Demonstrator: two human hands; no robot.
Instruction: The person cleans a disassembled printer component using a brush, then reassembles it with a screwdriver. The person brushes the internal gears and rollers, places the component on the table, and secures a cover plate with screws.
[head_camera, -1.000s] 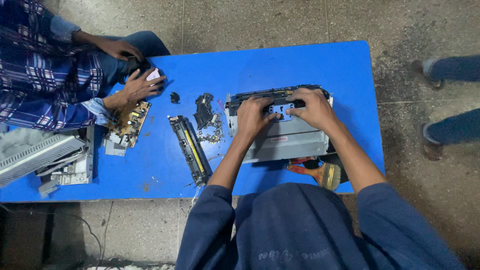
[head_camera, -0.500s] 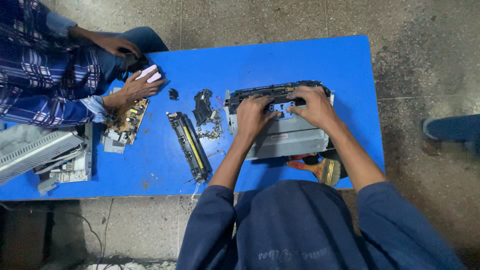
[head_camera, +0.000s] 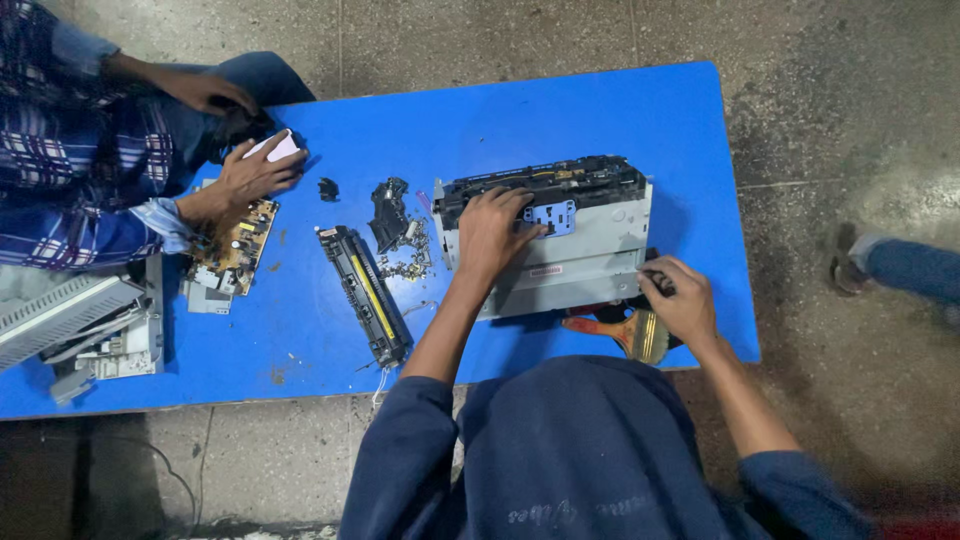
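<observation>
A grey, stripped printer chassis (head_camera: 590, 250) with a black top mechanism lies on the blue table (head_camera: 560, 110). My left hand (head_camera: 495, 232) rests on its top, fingers spread toward a small blue part (head_camera: 553, 217). At the chassis's lower right corner, my right hand (head_camera: 682, 303) is closed on a small dark object (head_camera: 655, 280); what that object is I cannot make out. A paintbrush (head_camera: 628, 332) with an orange handle lies just below that hand, near the table's front edge.
A long black roller unit (head_camera: 365, 295) with a yellow strip and some black broken parts (head_camera: 390, 218) lie left of the chassis. Another person's hand (head_camera: 250, 175) holds a white piece above a circuit board (head_camera: 235, 245). Grey printer covers (head_camera: 75, 320) sit far left. A foot (head_camera: 880, 265) stands at the right.
My right hand has left the top of the chassis and come down to its lower right corner, closing on a small dark object. My left hand stays on top.
</observation>
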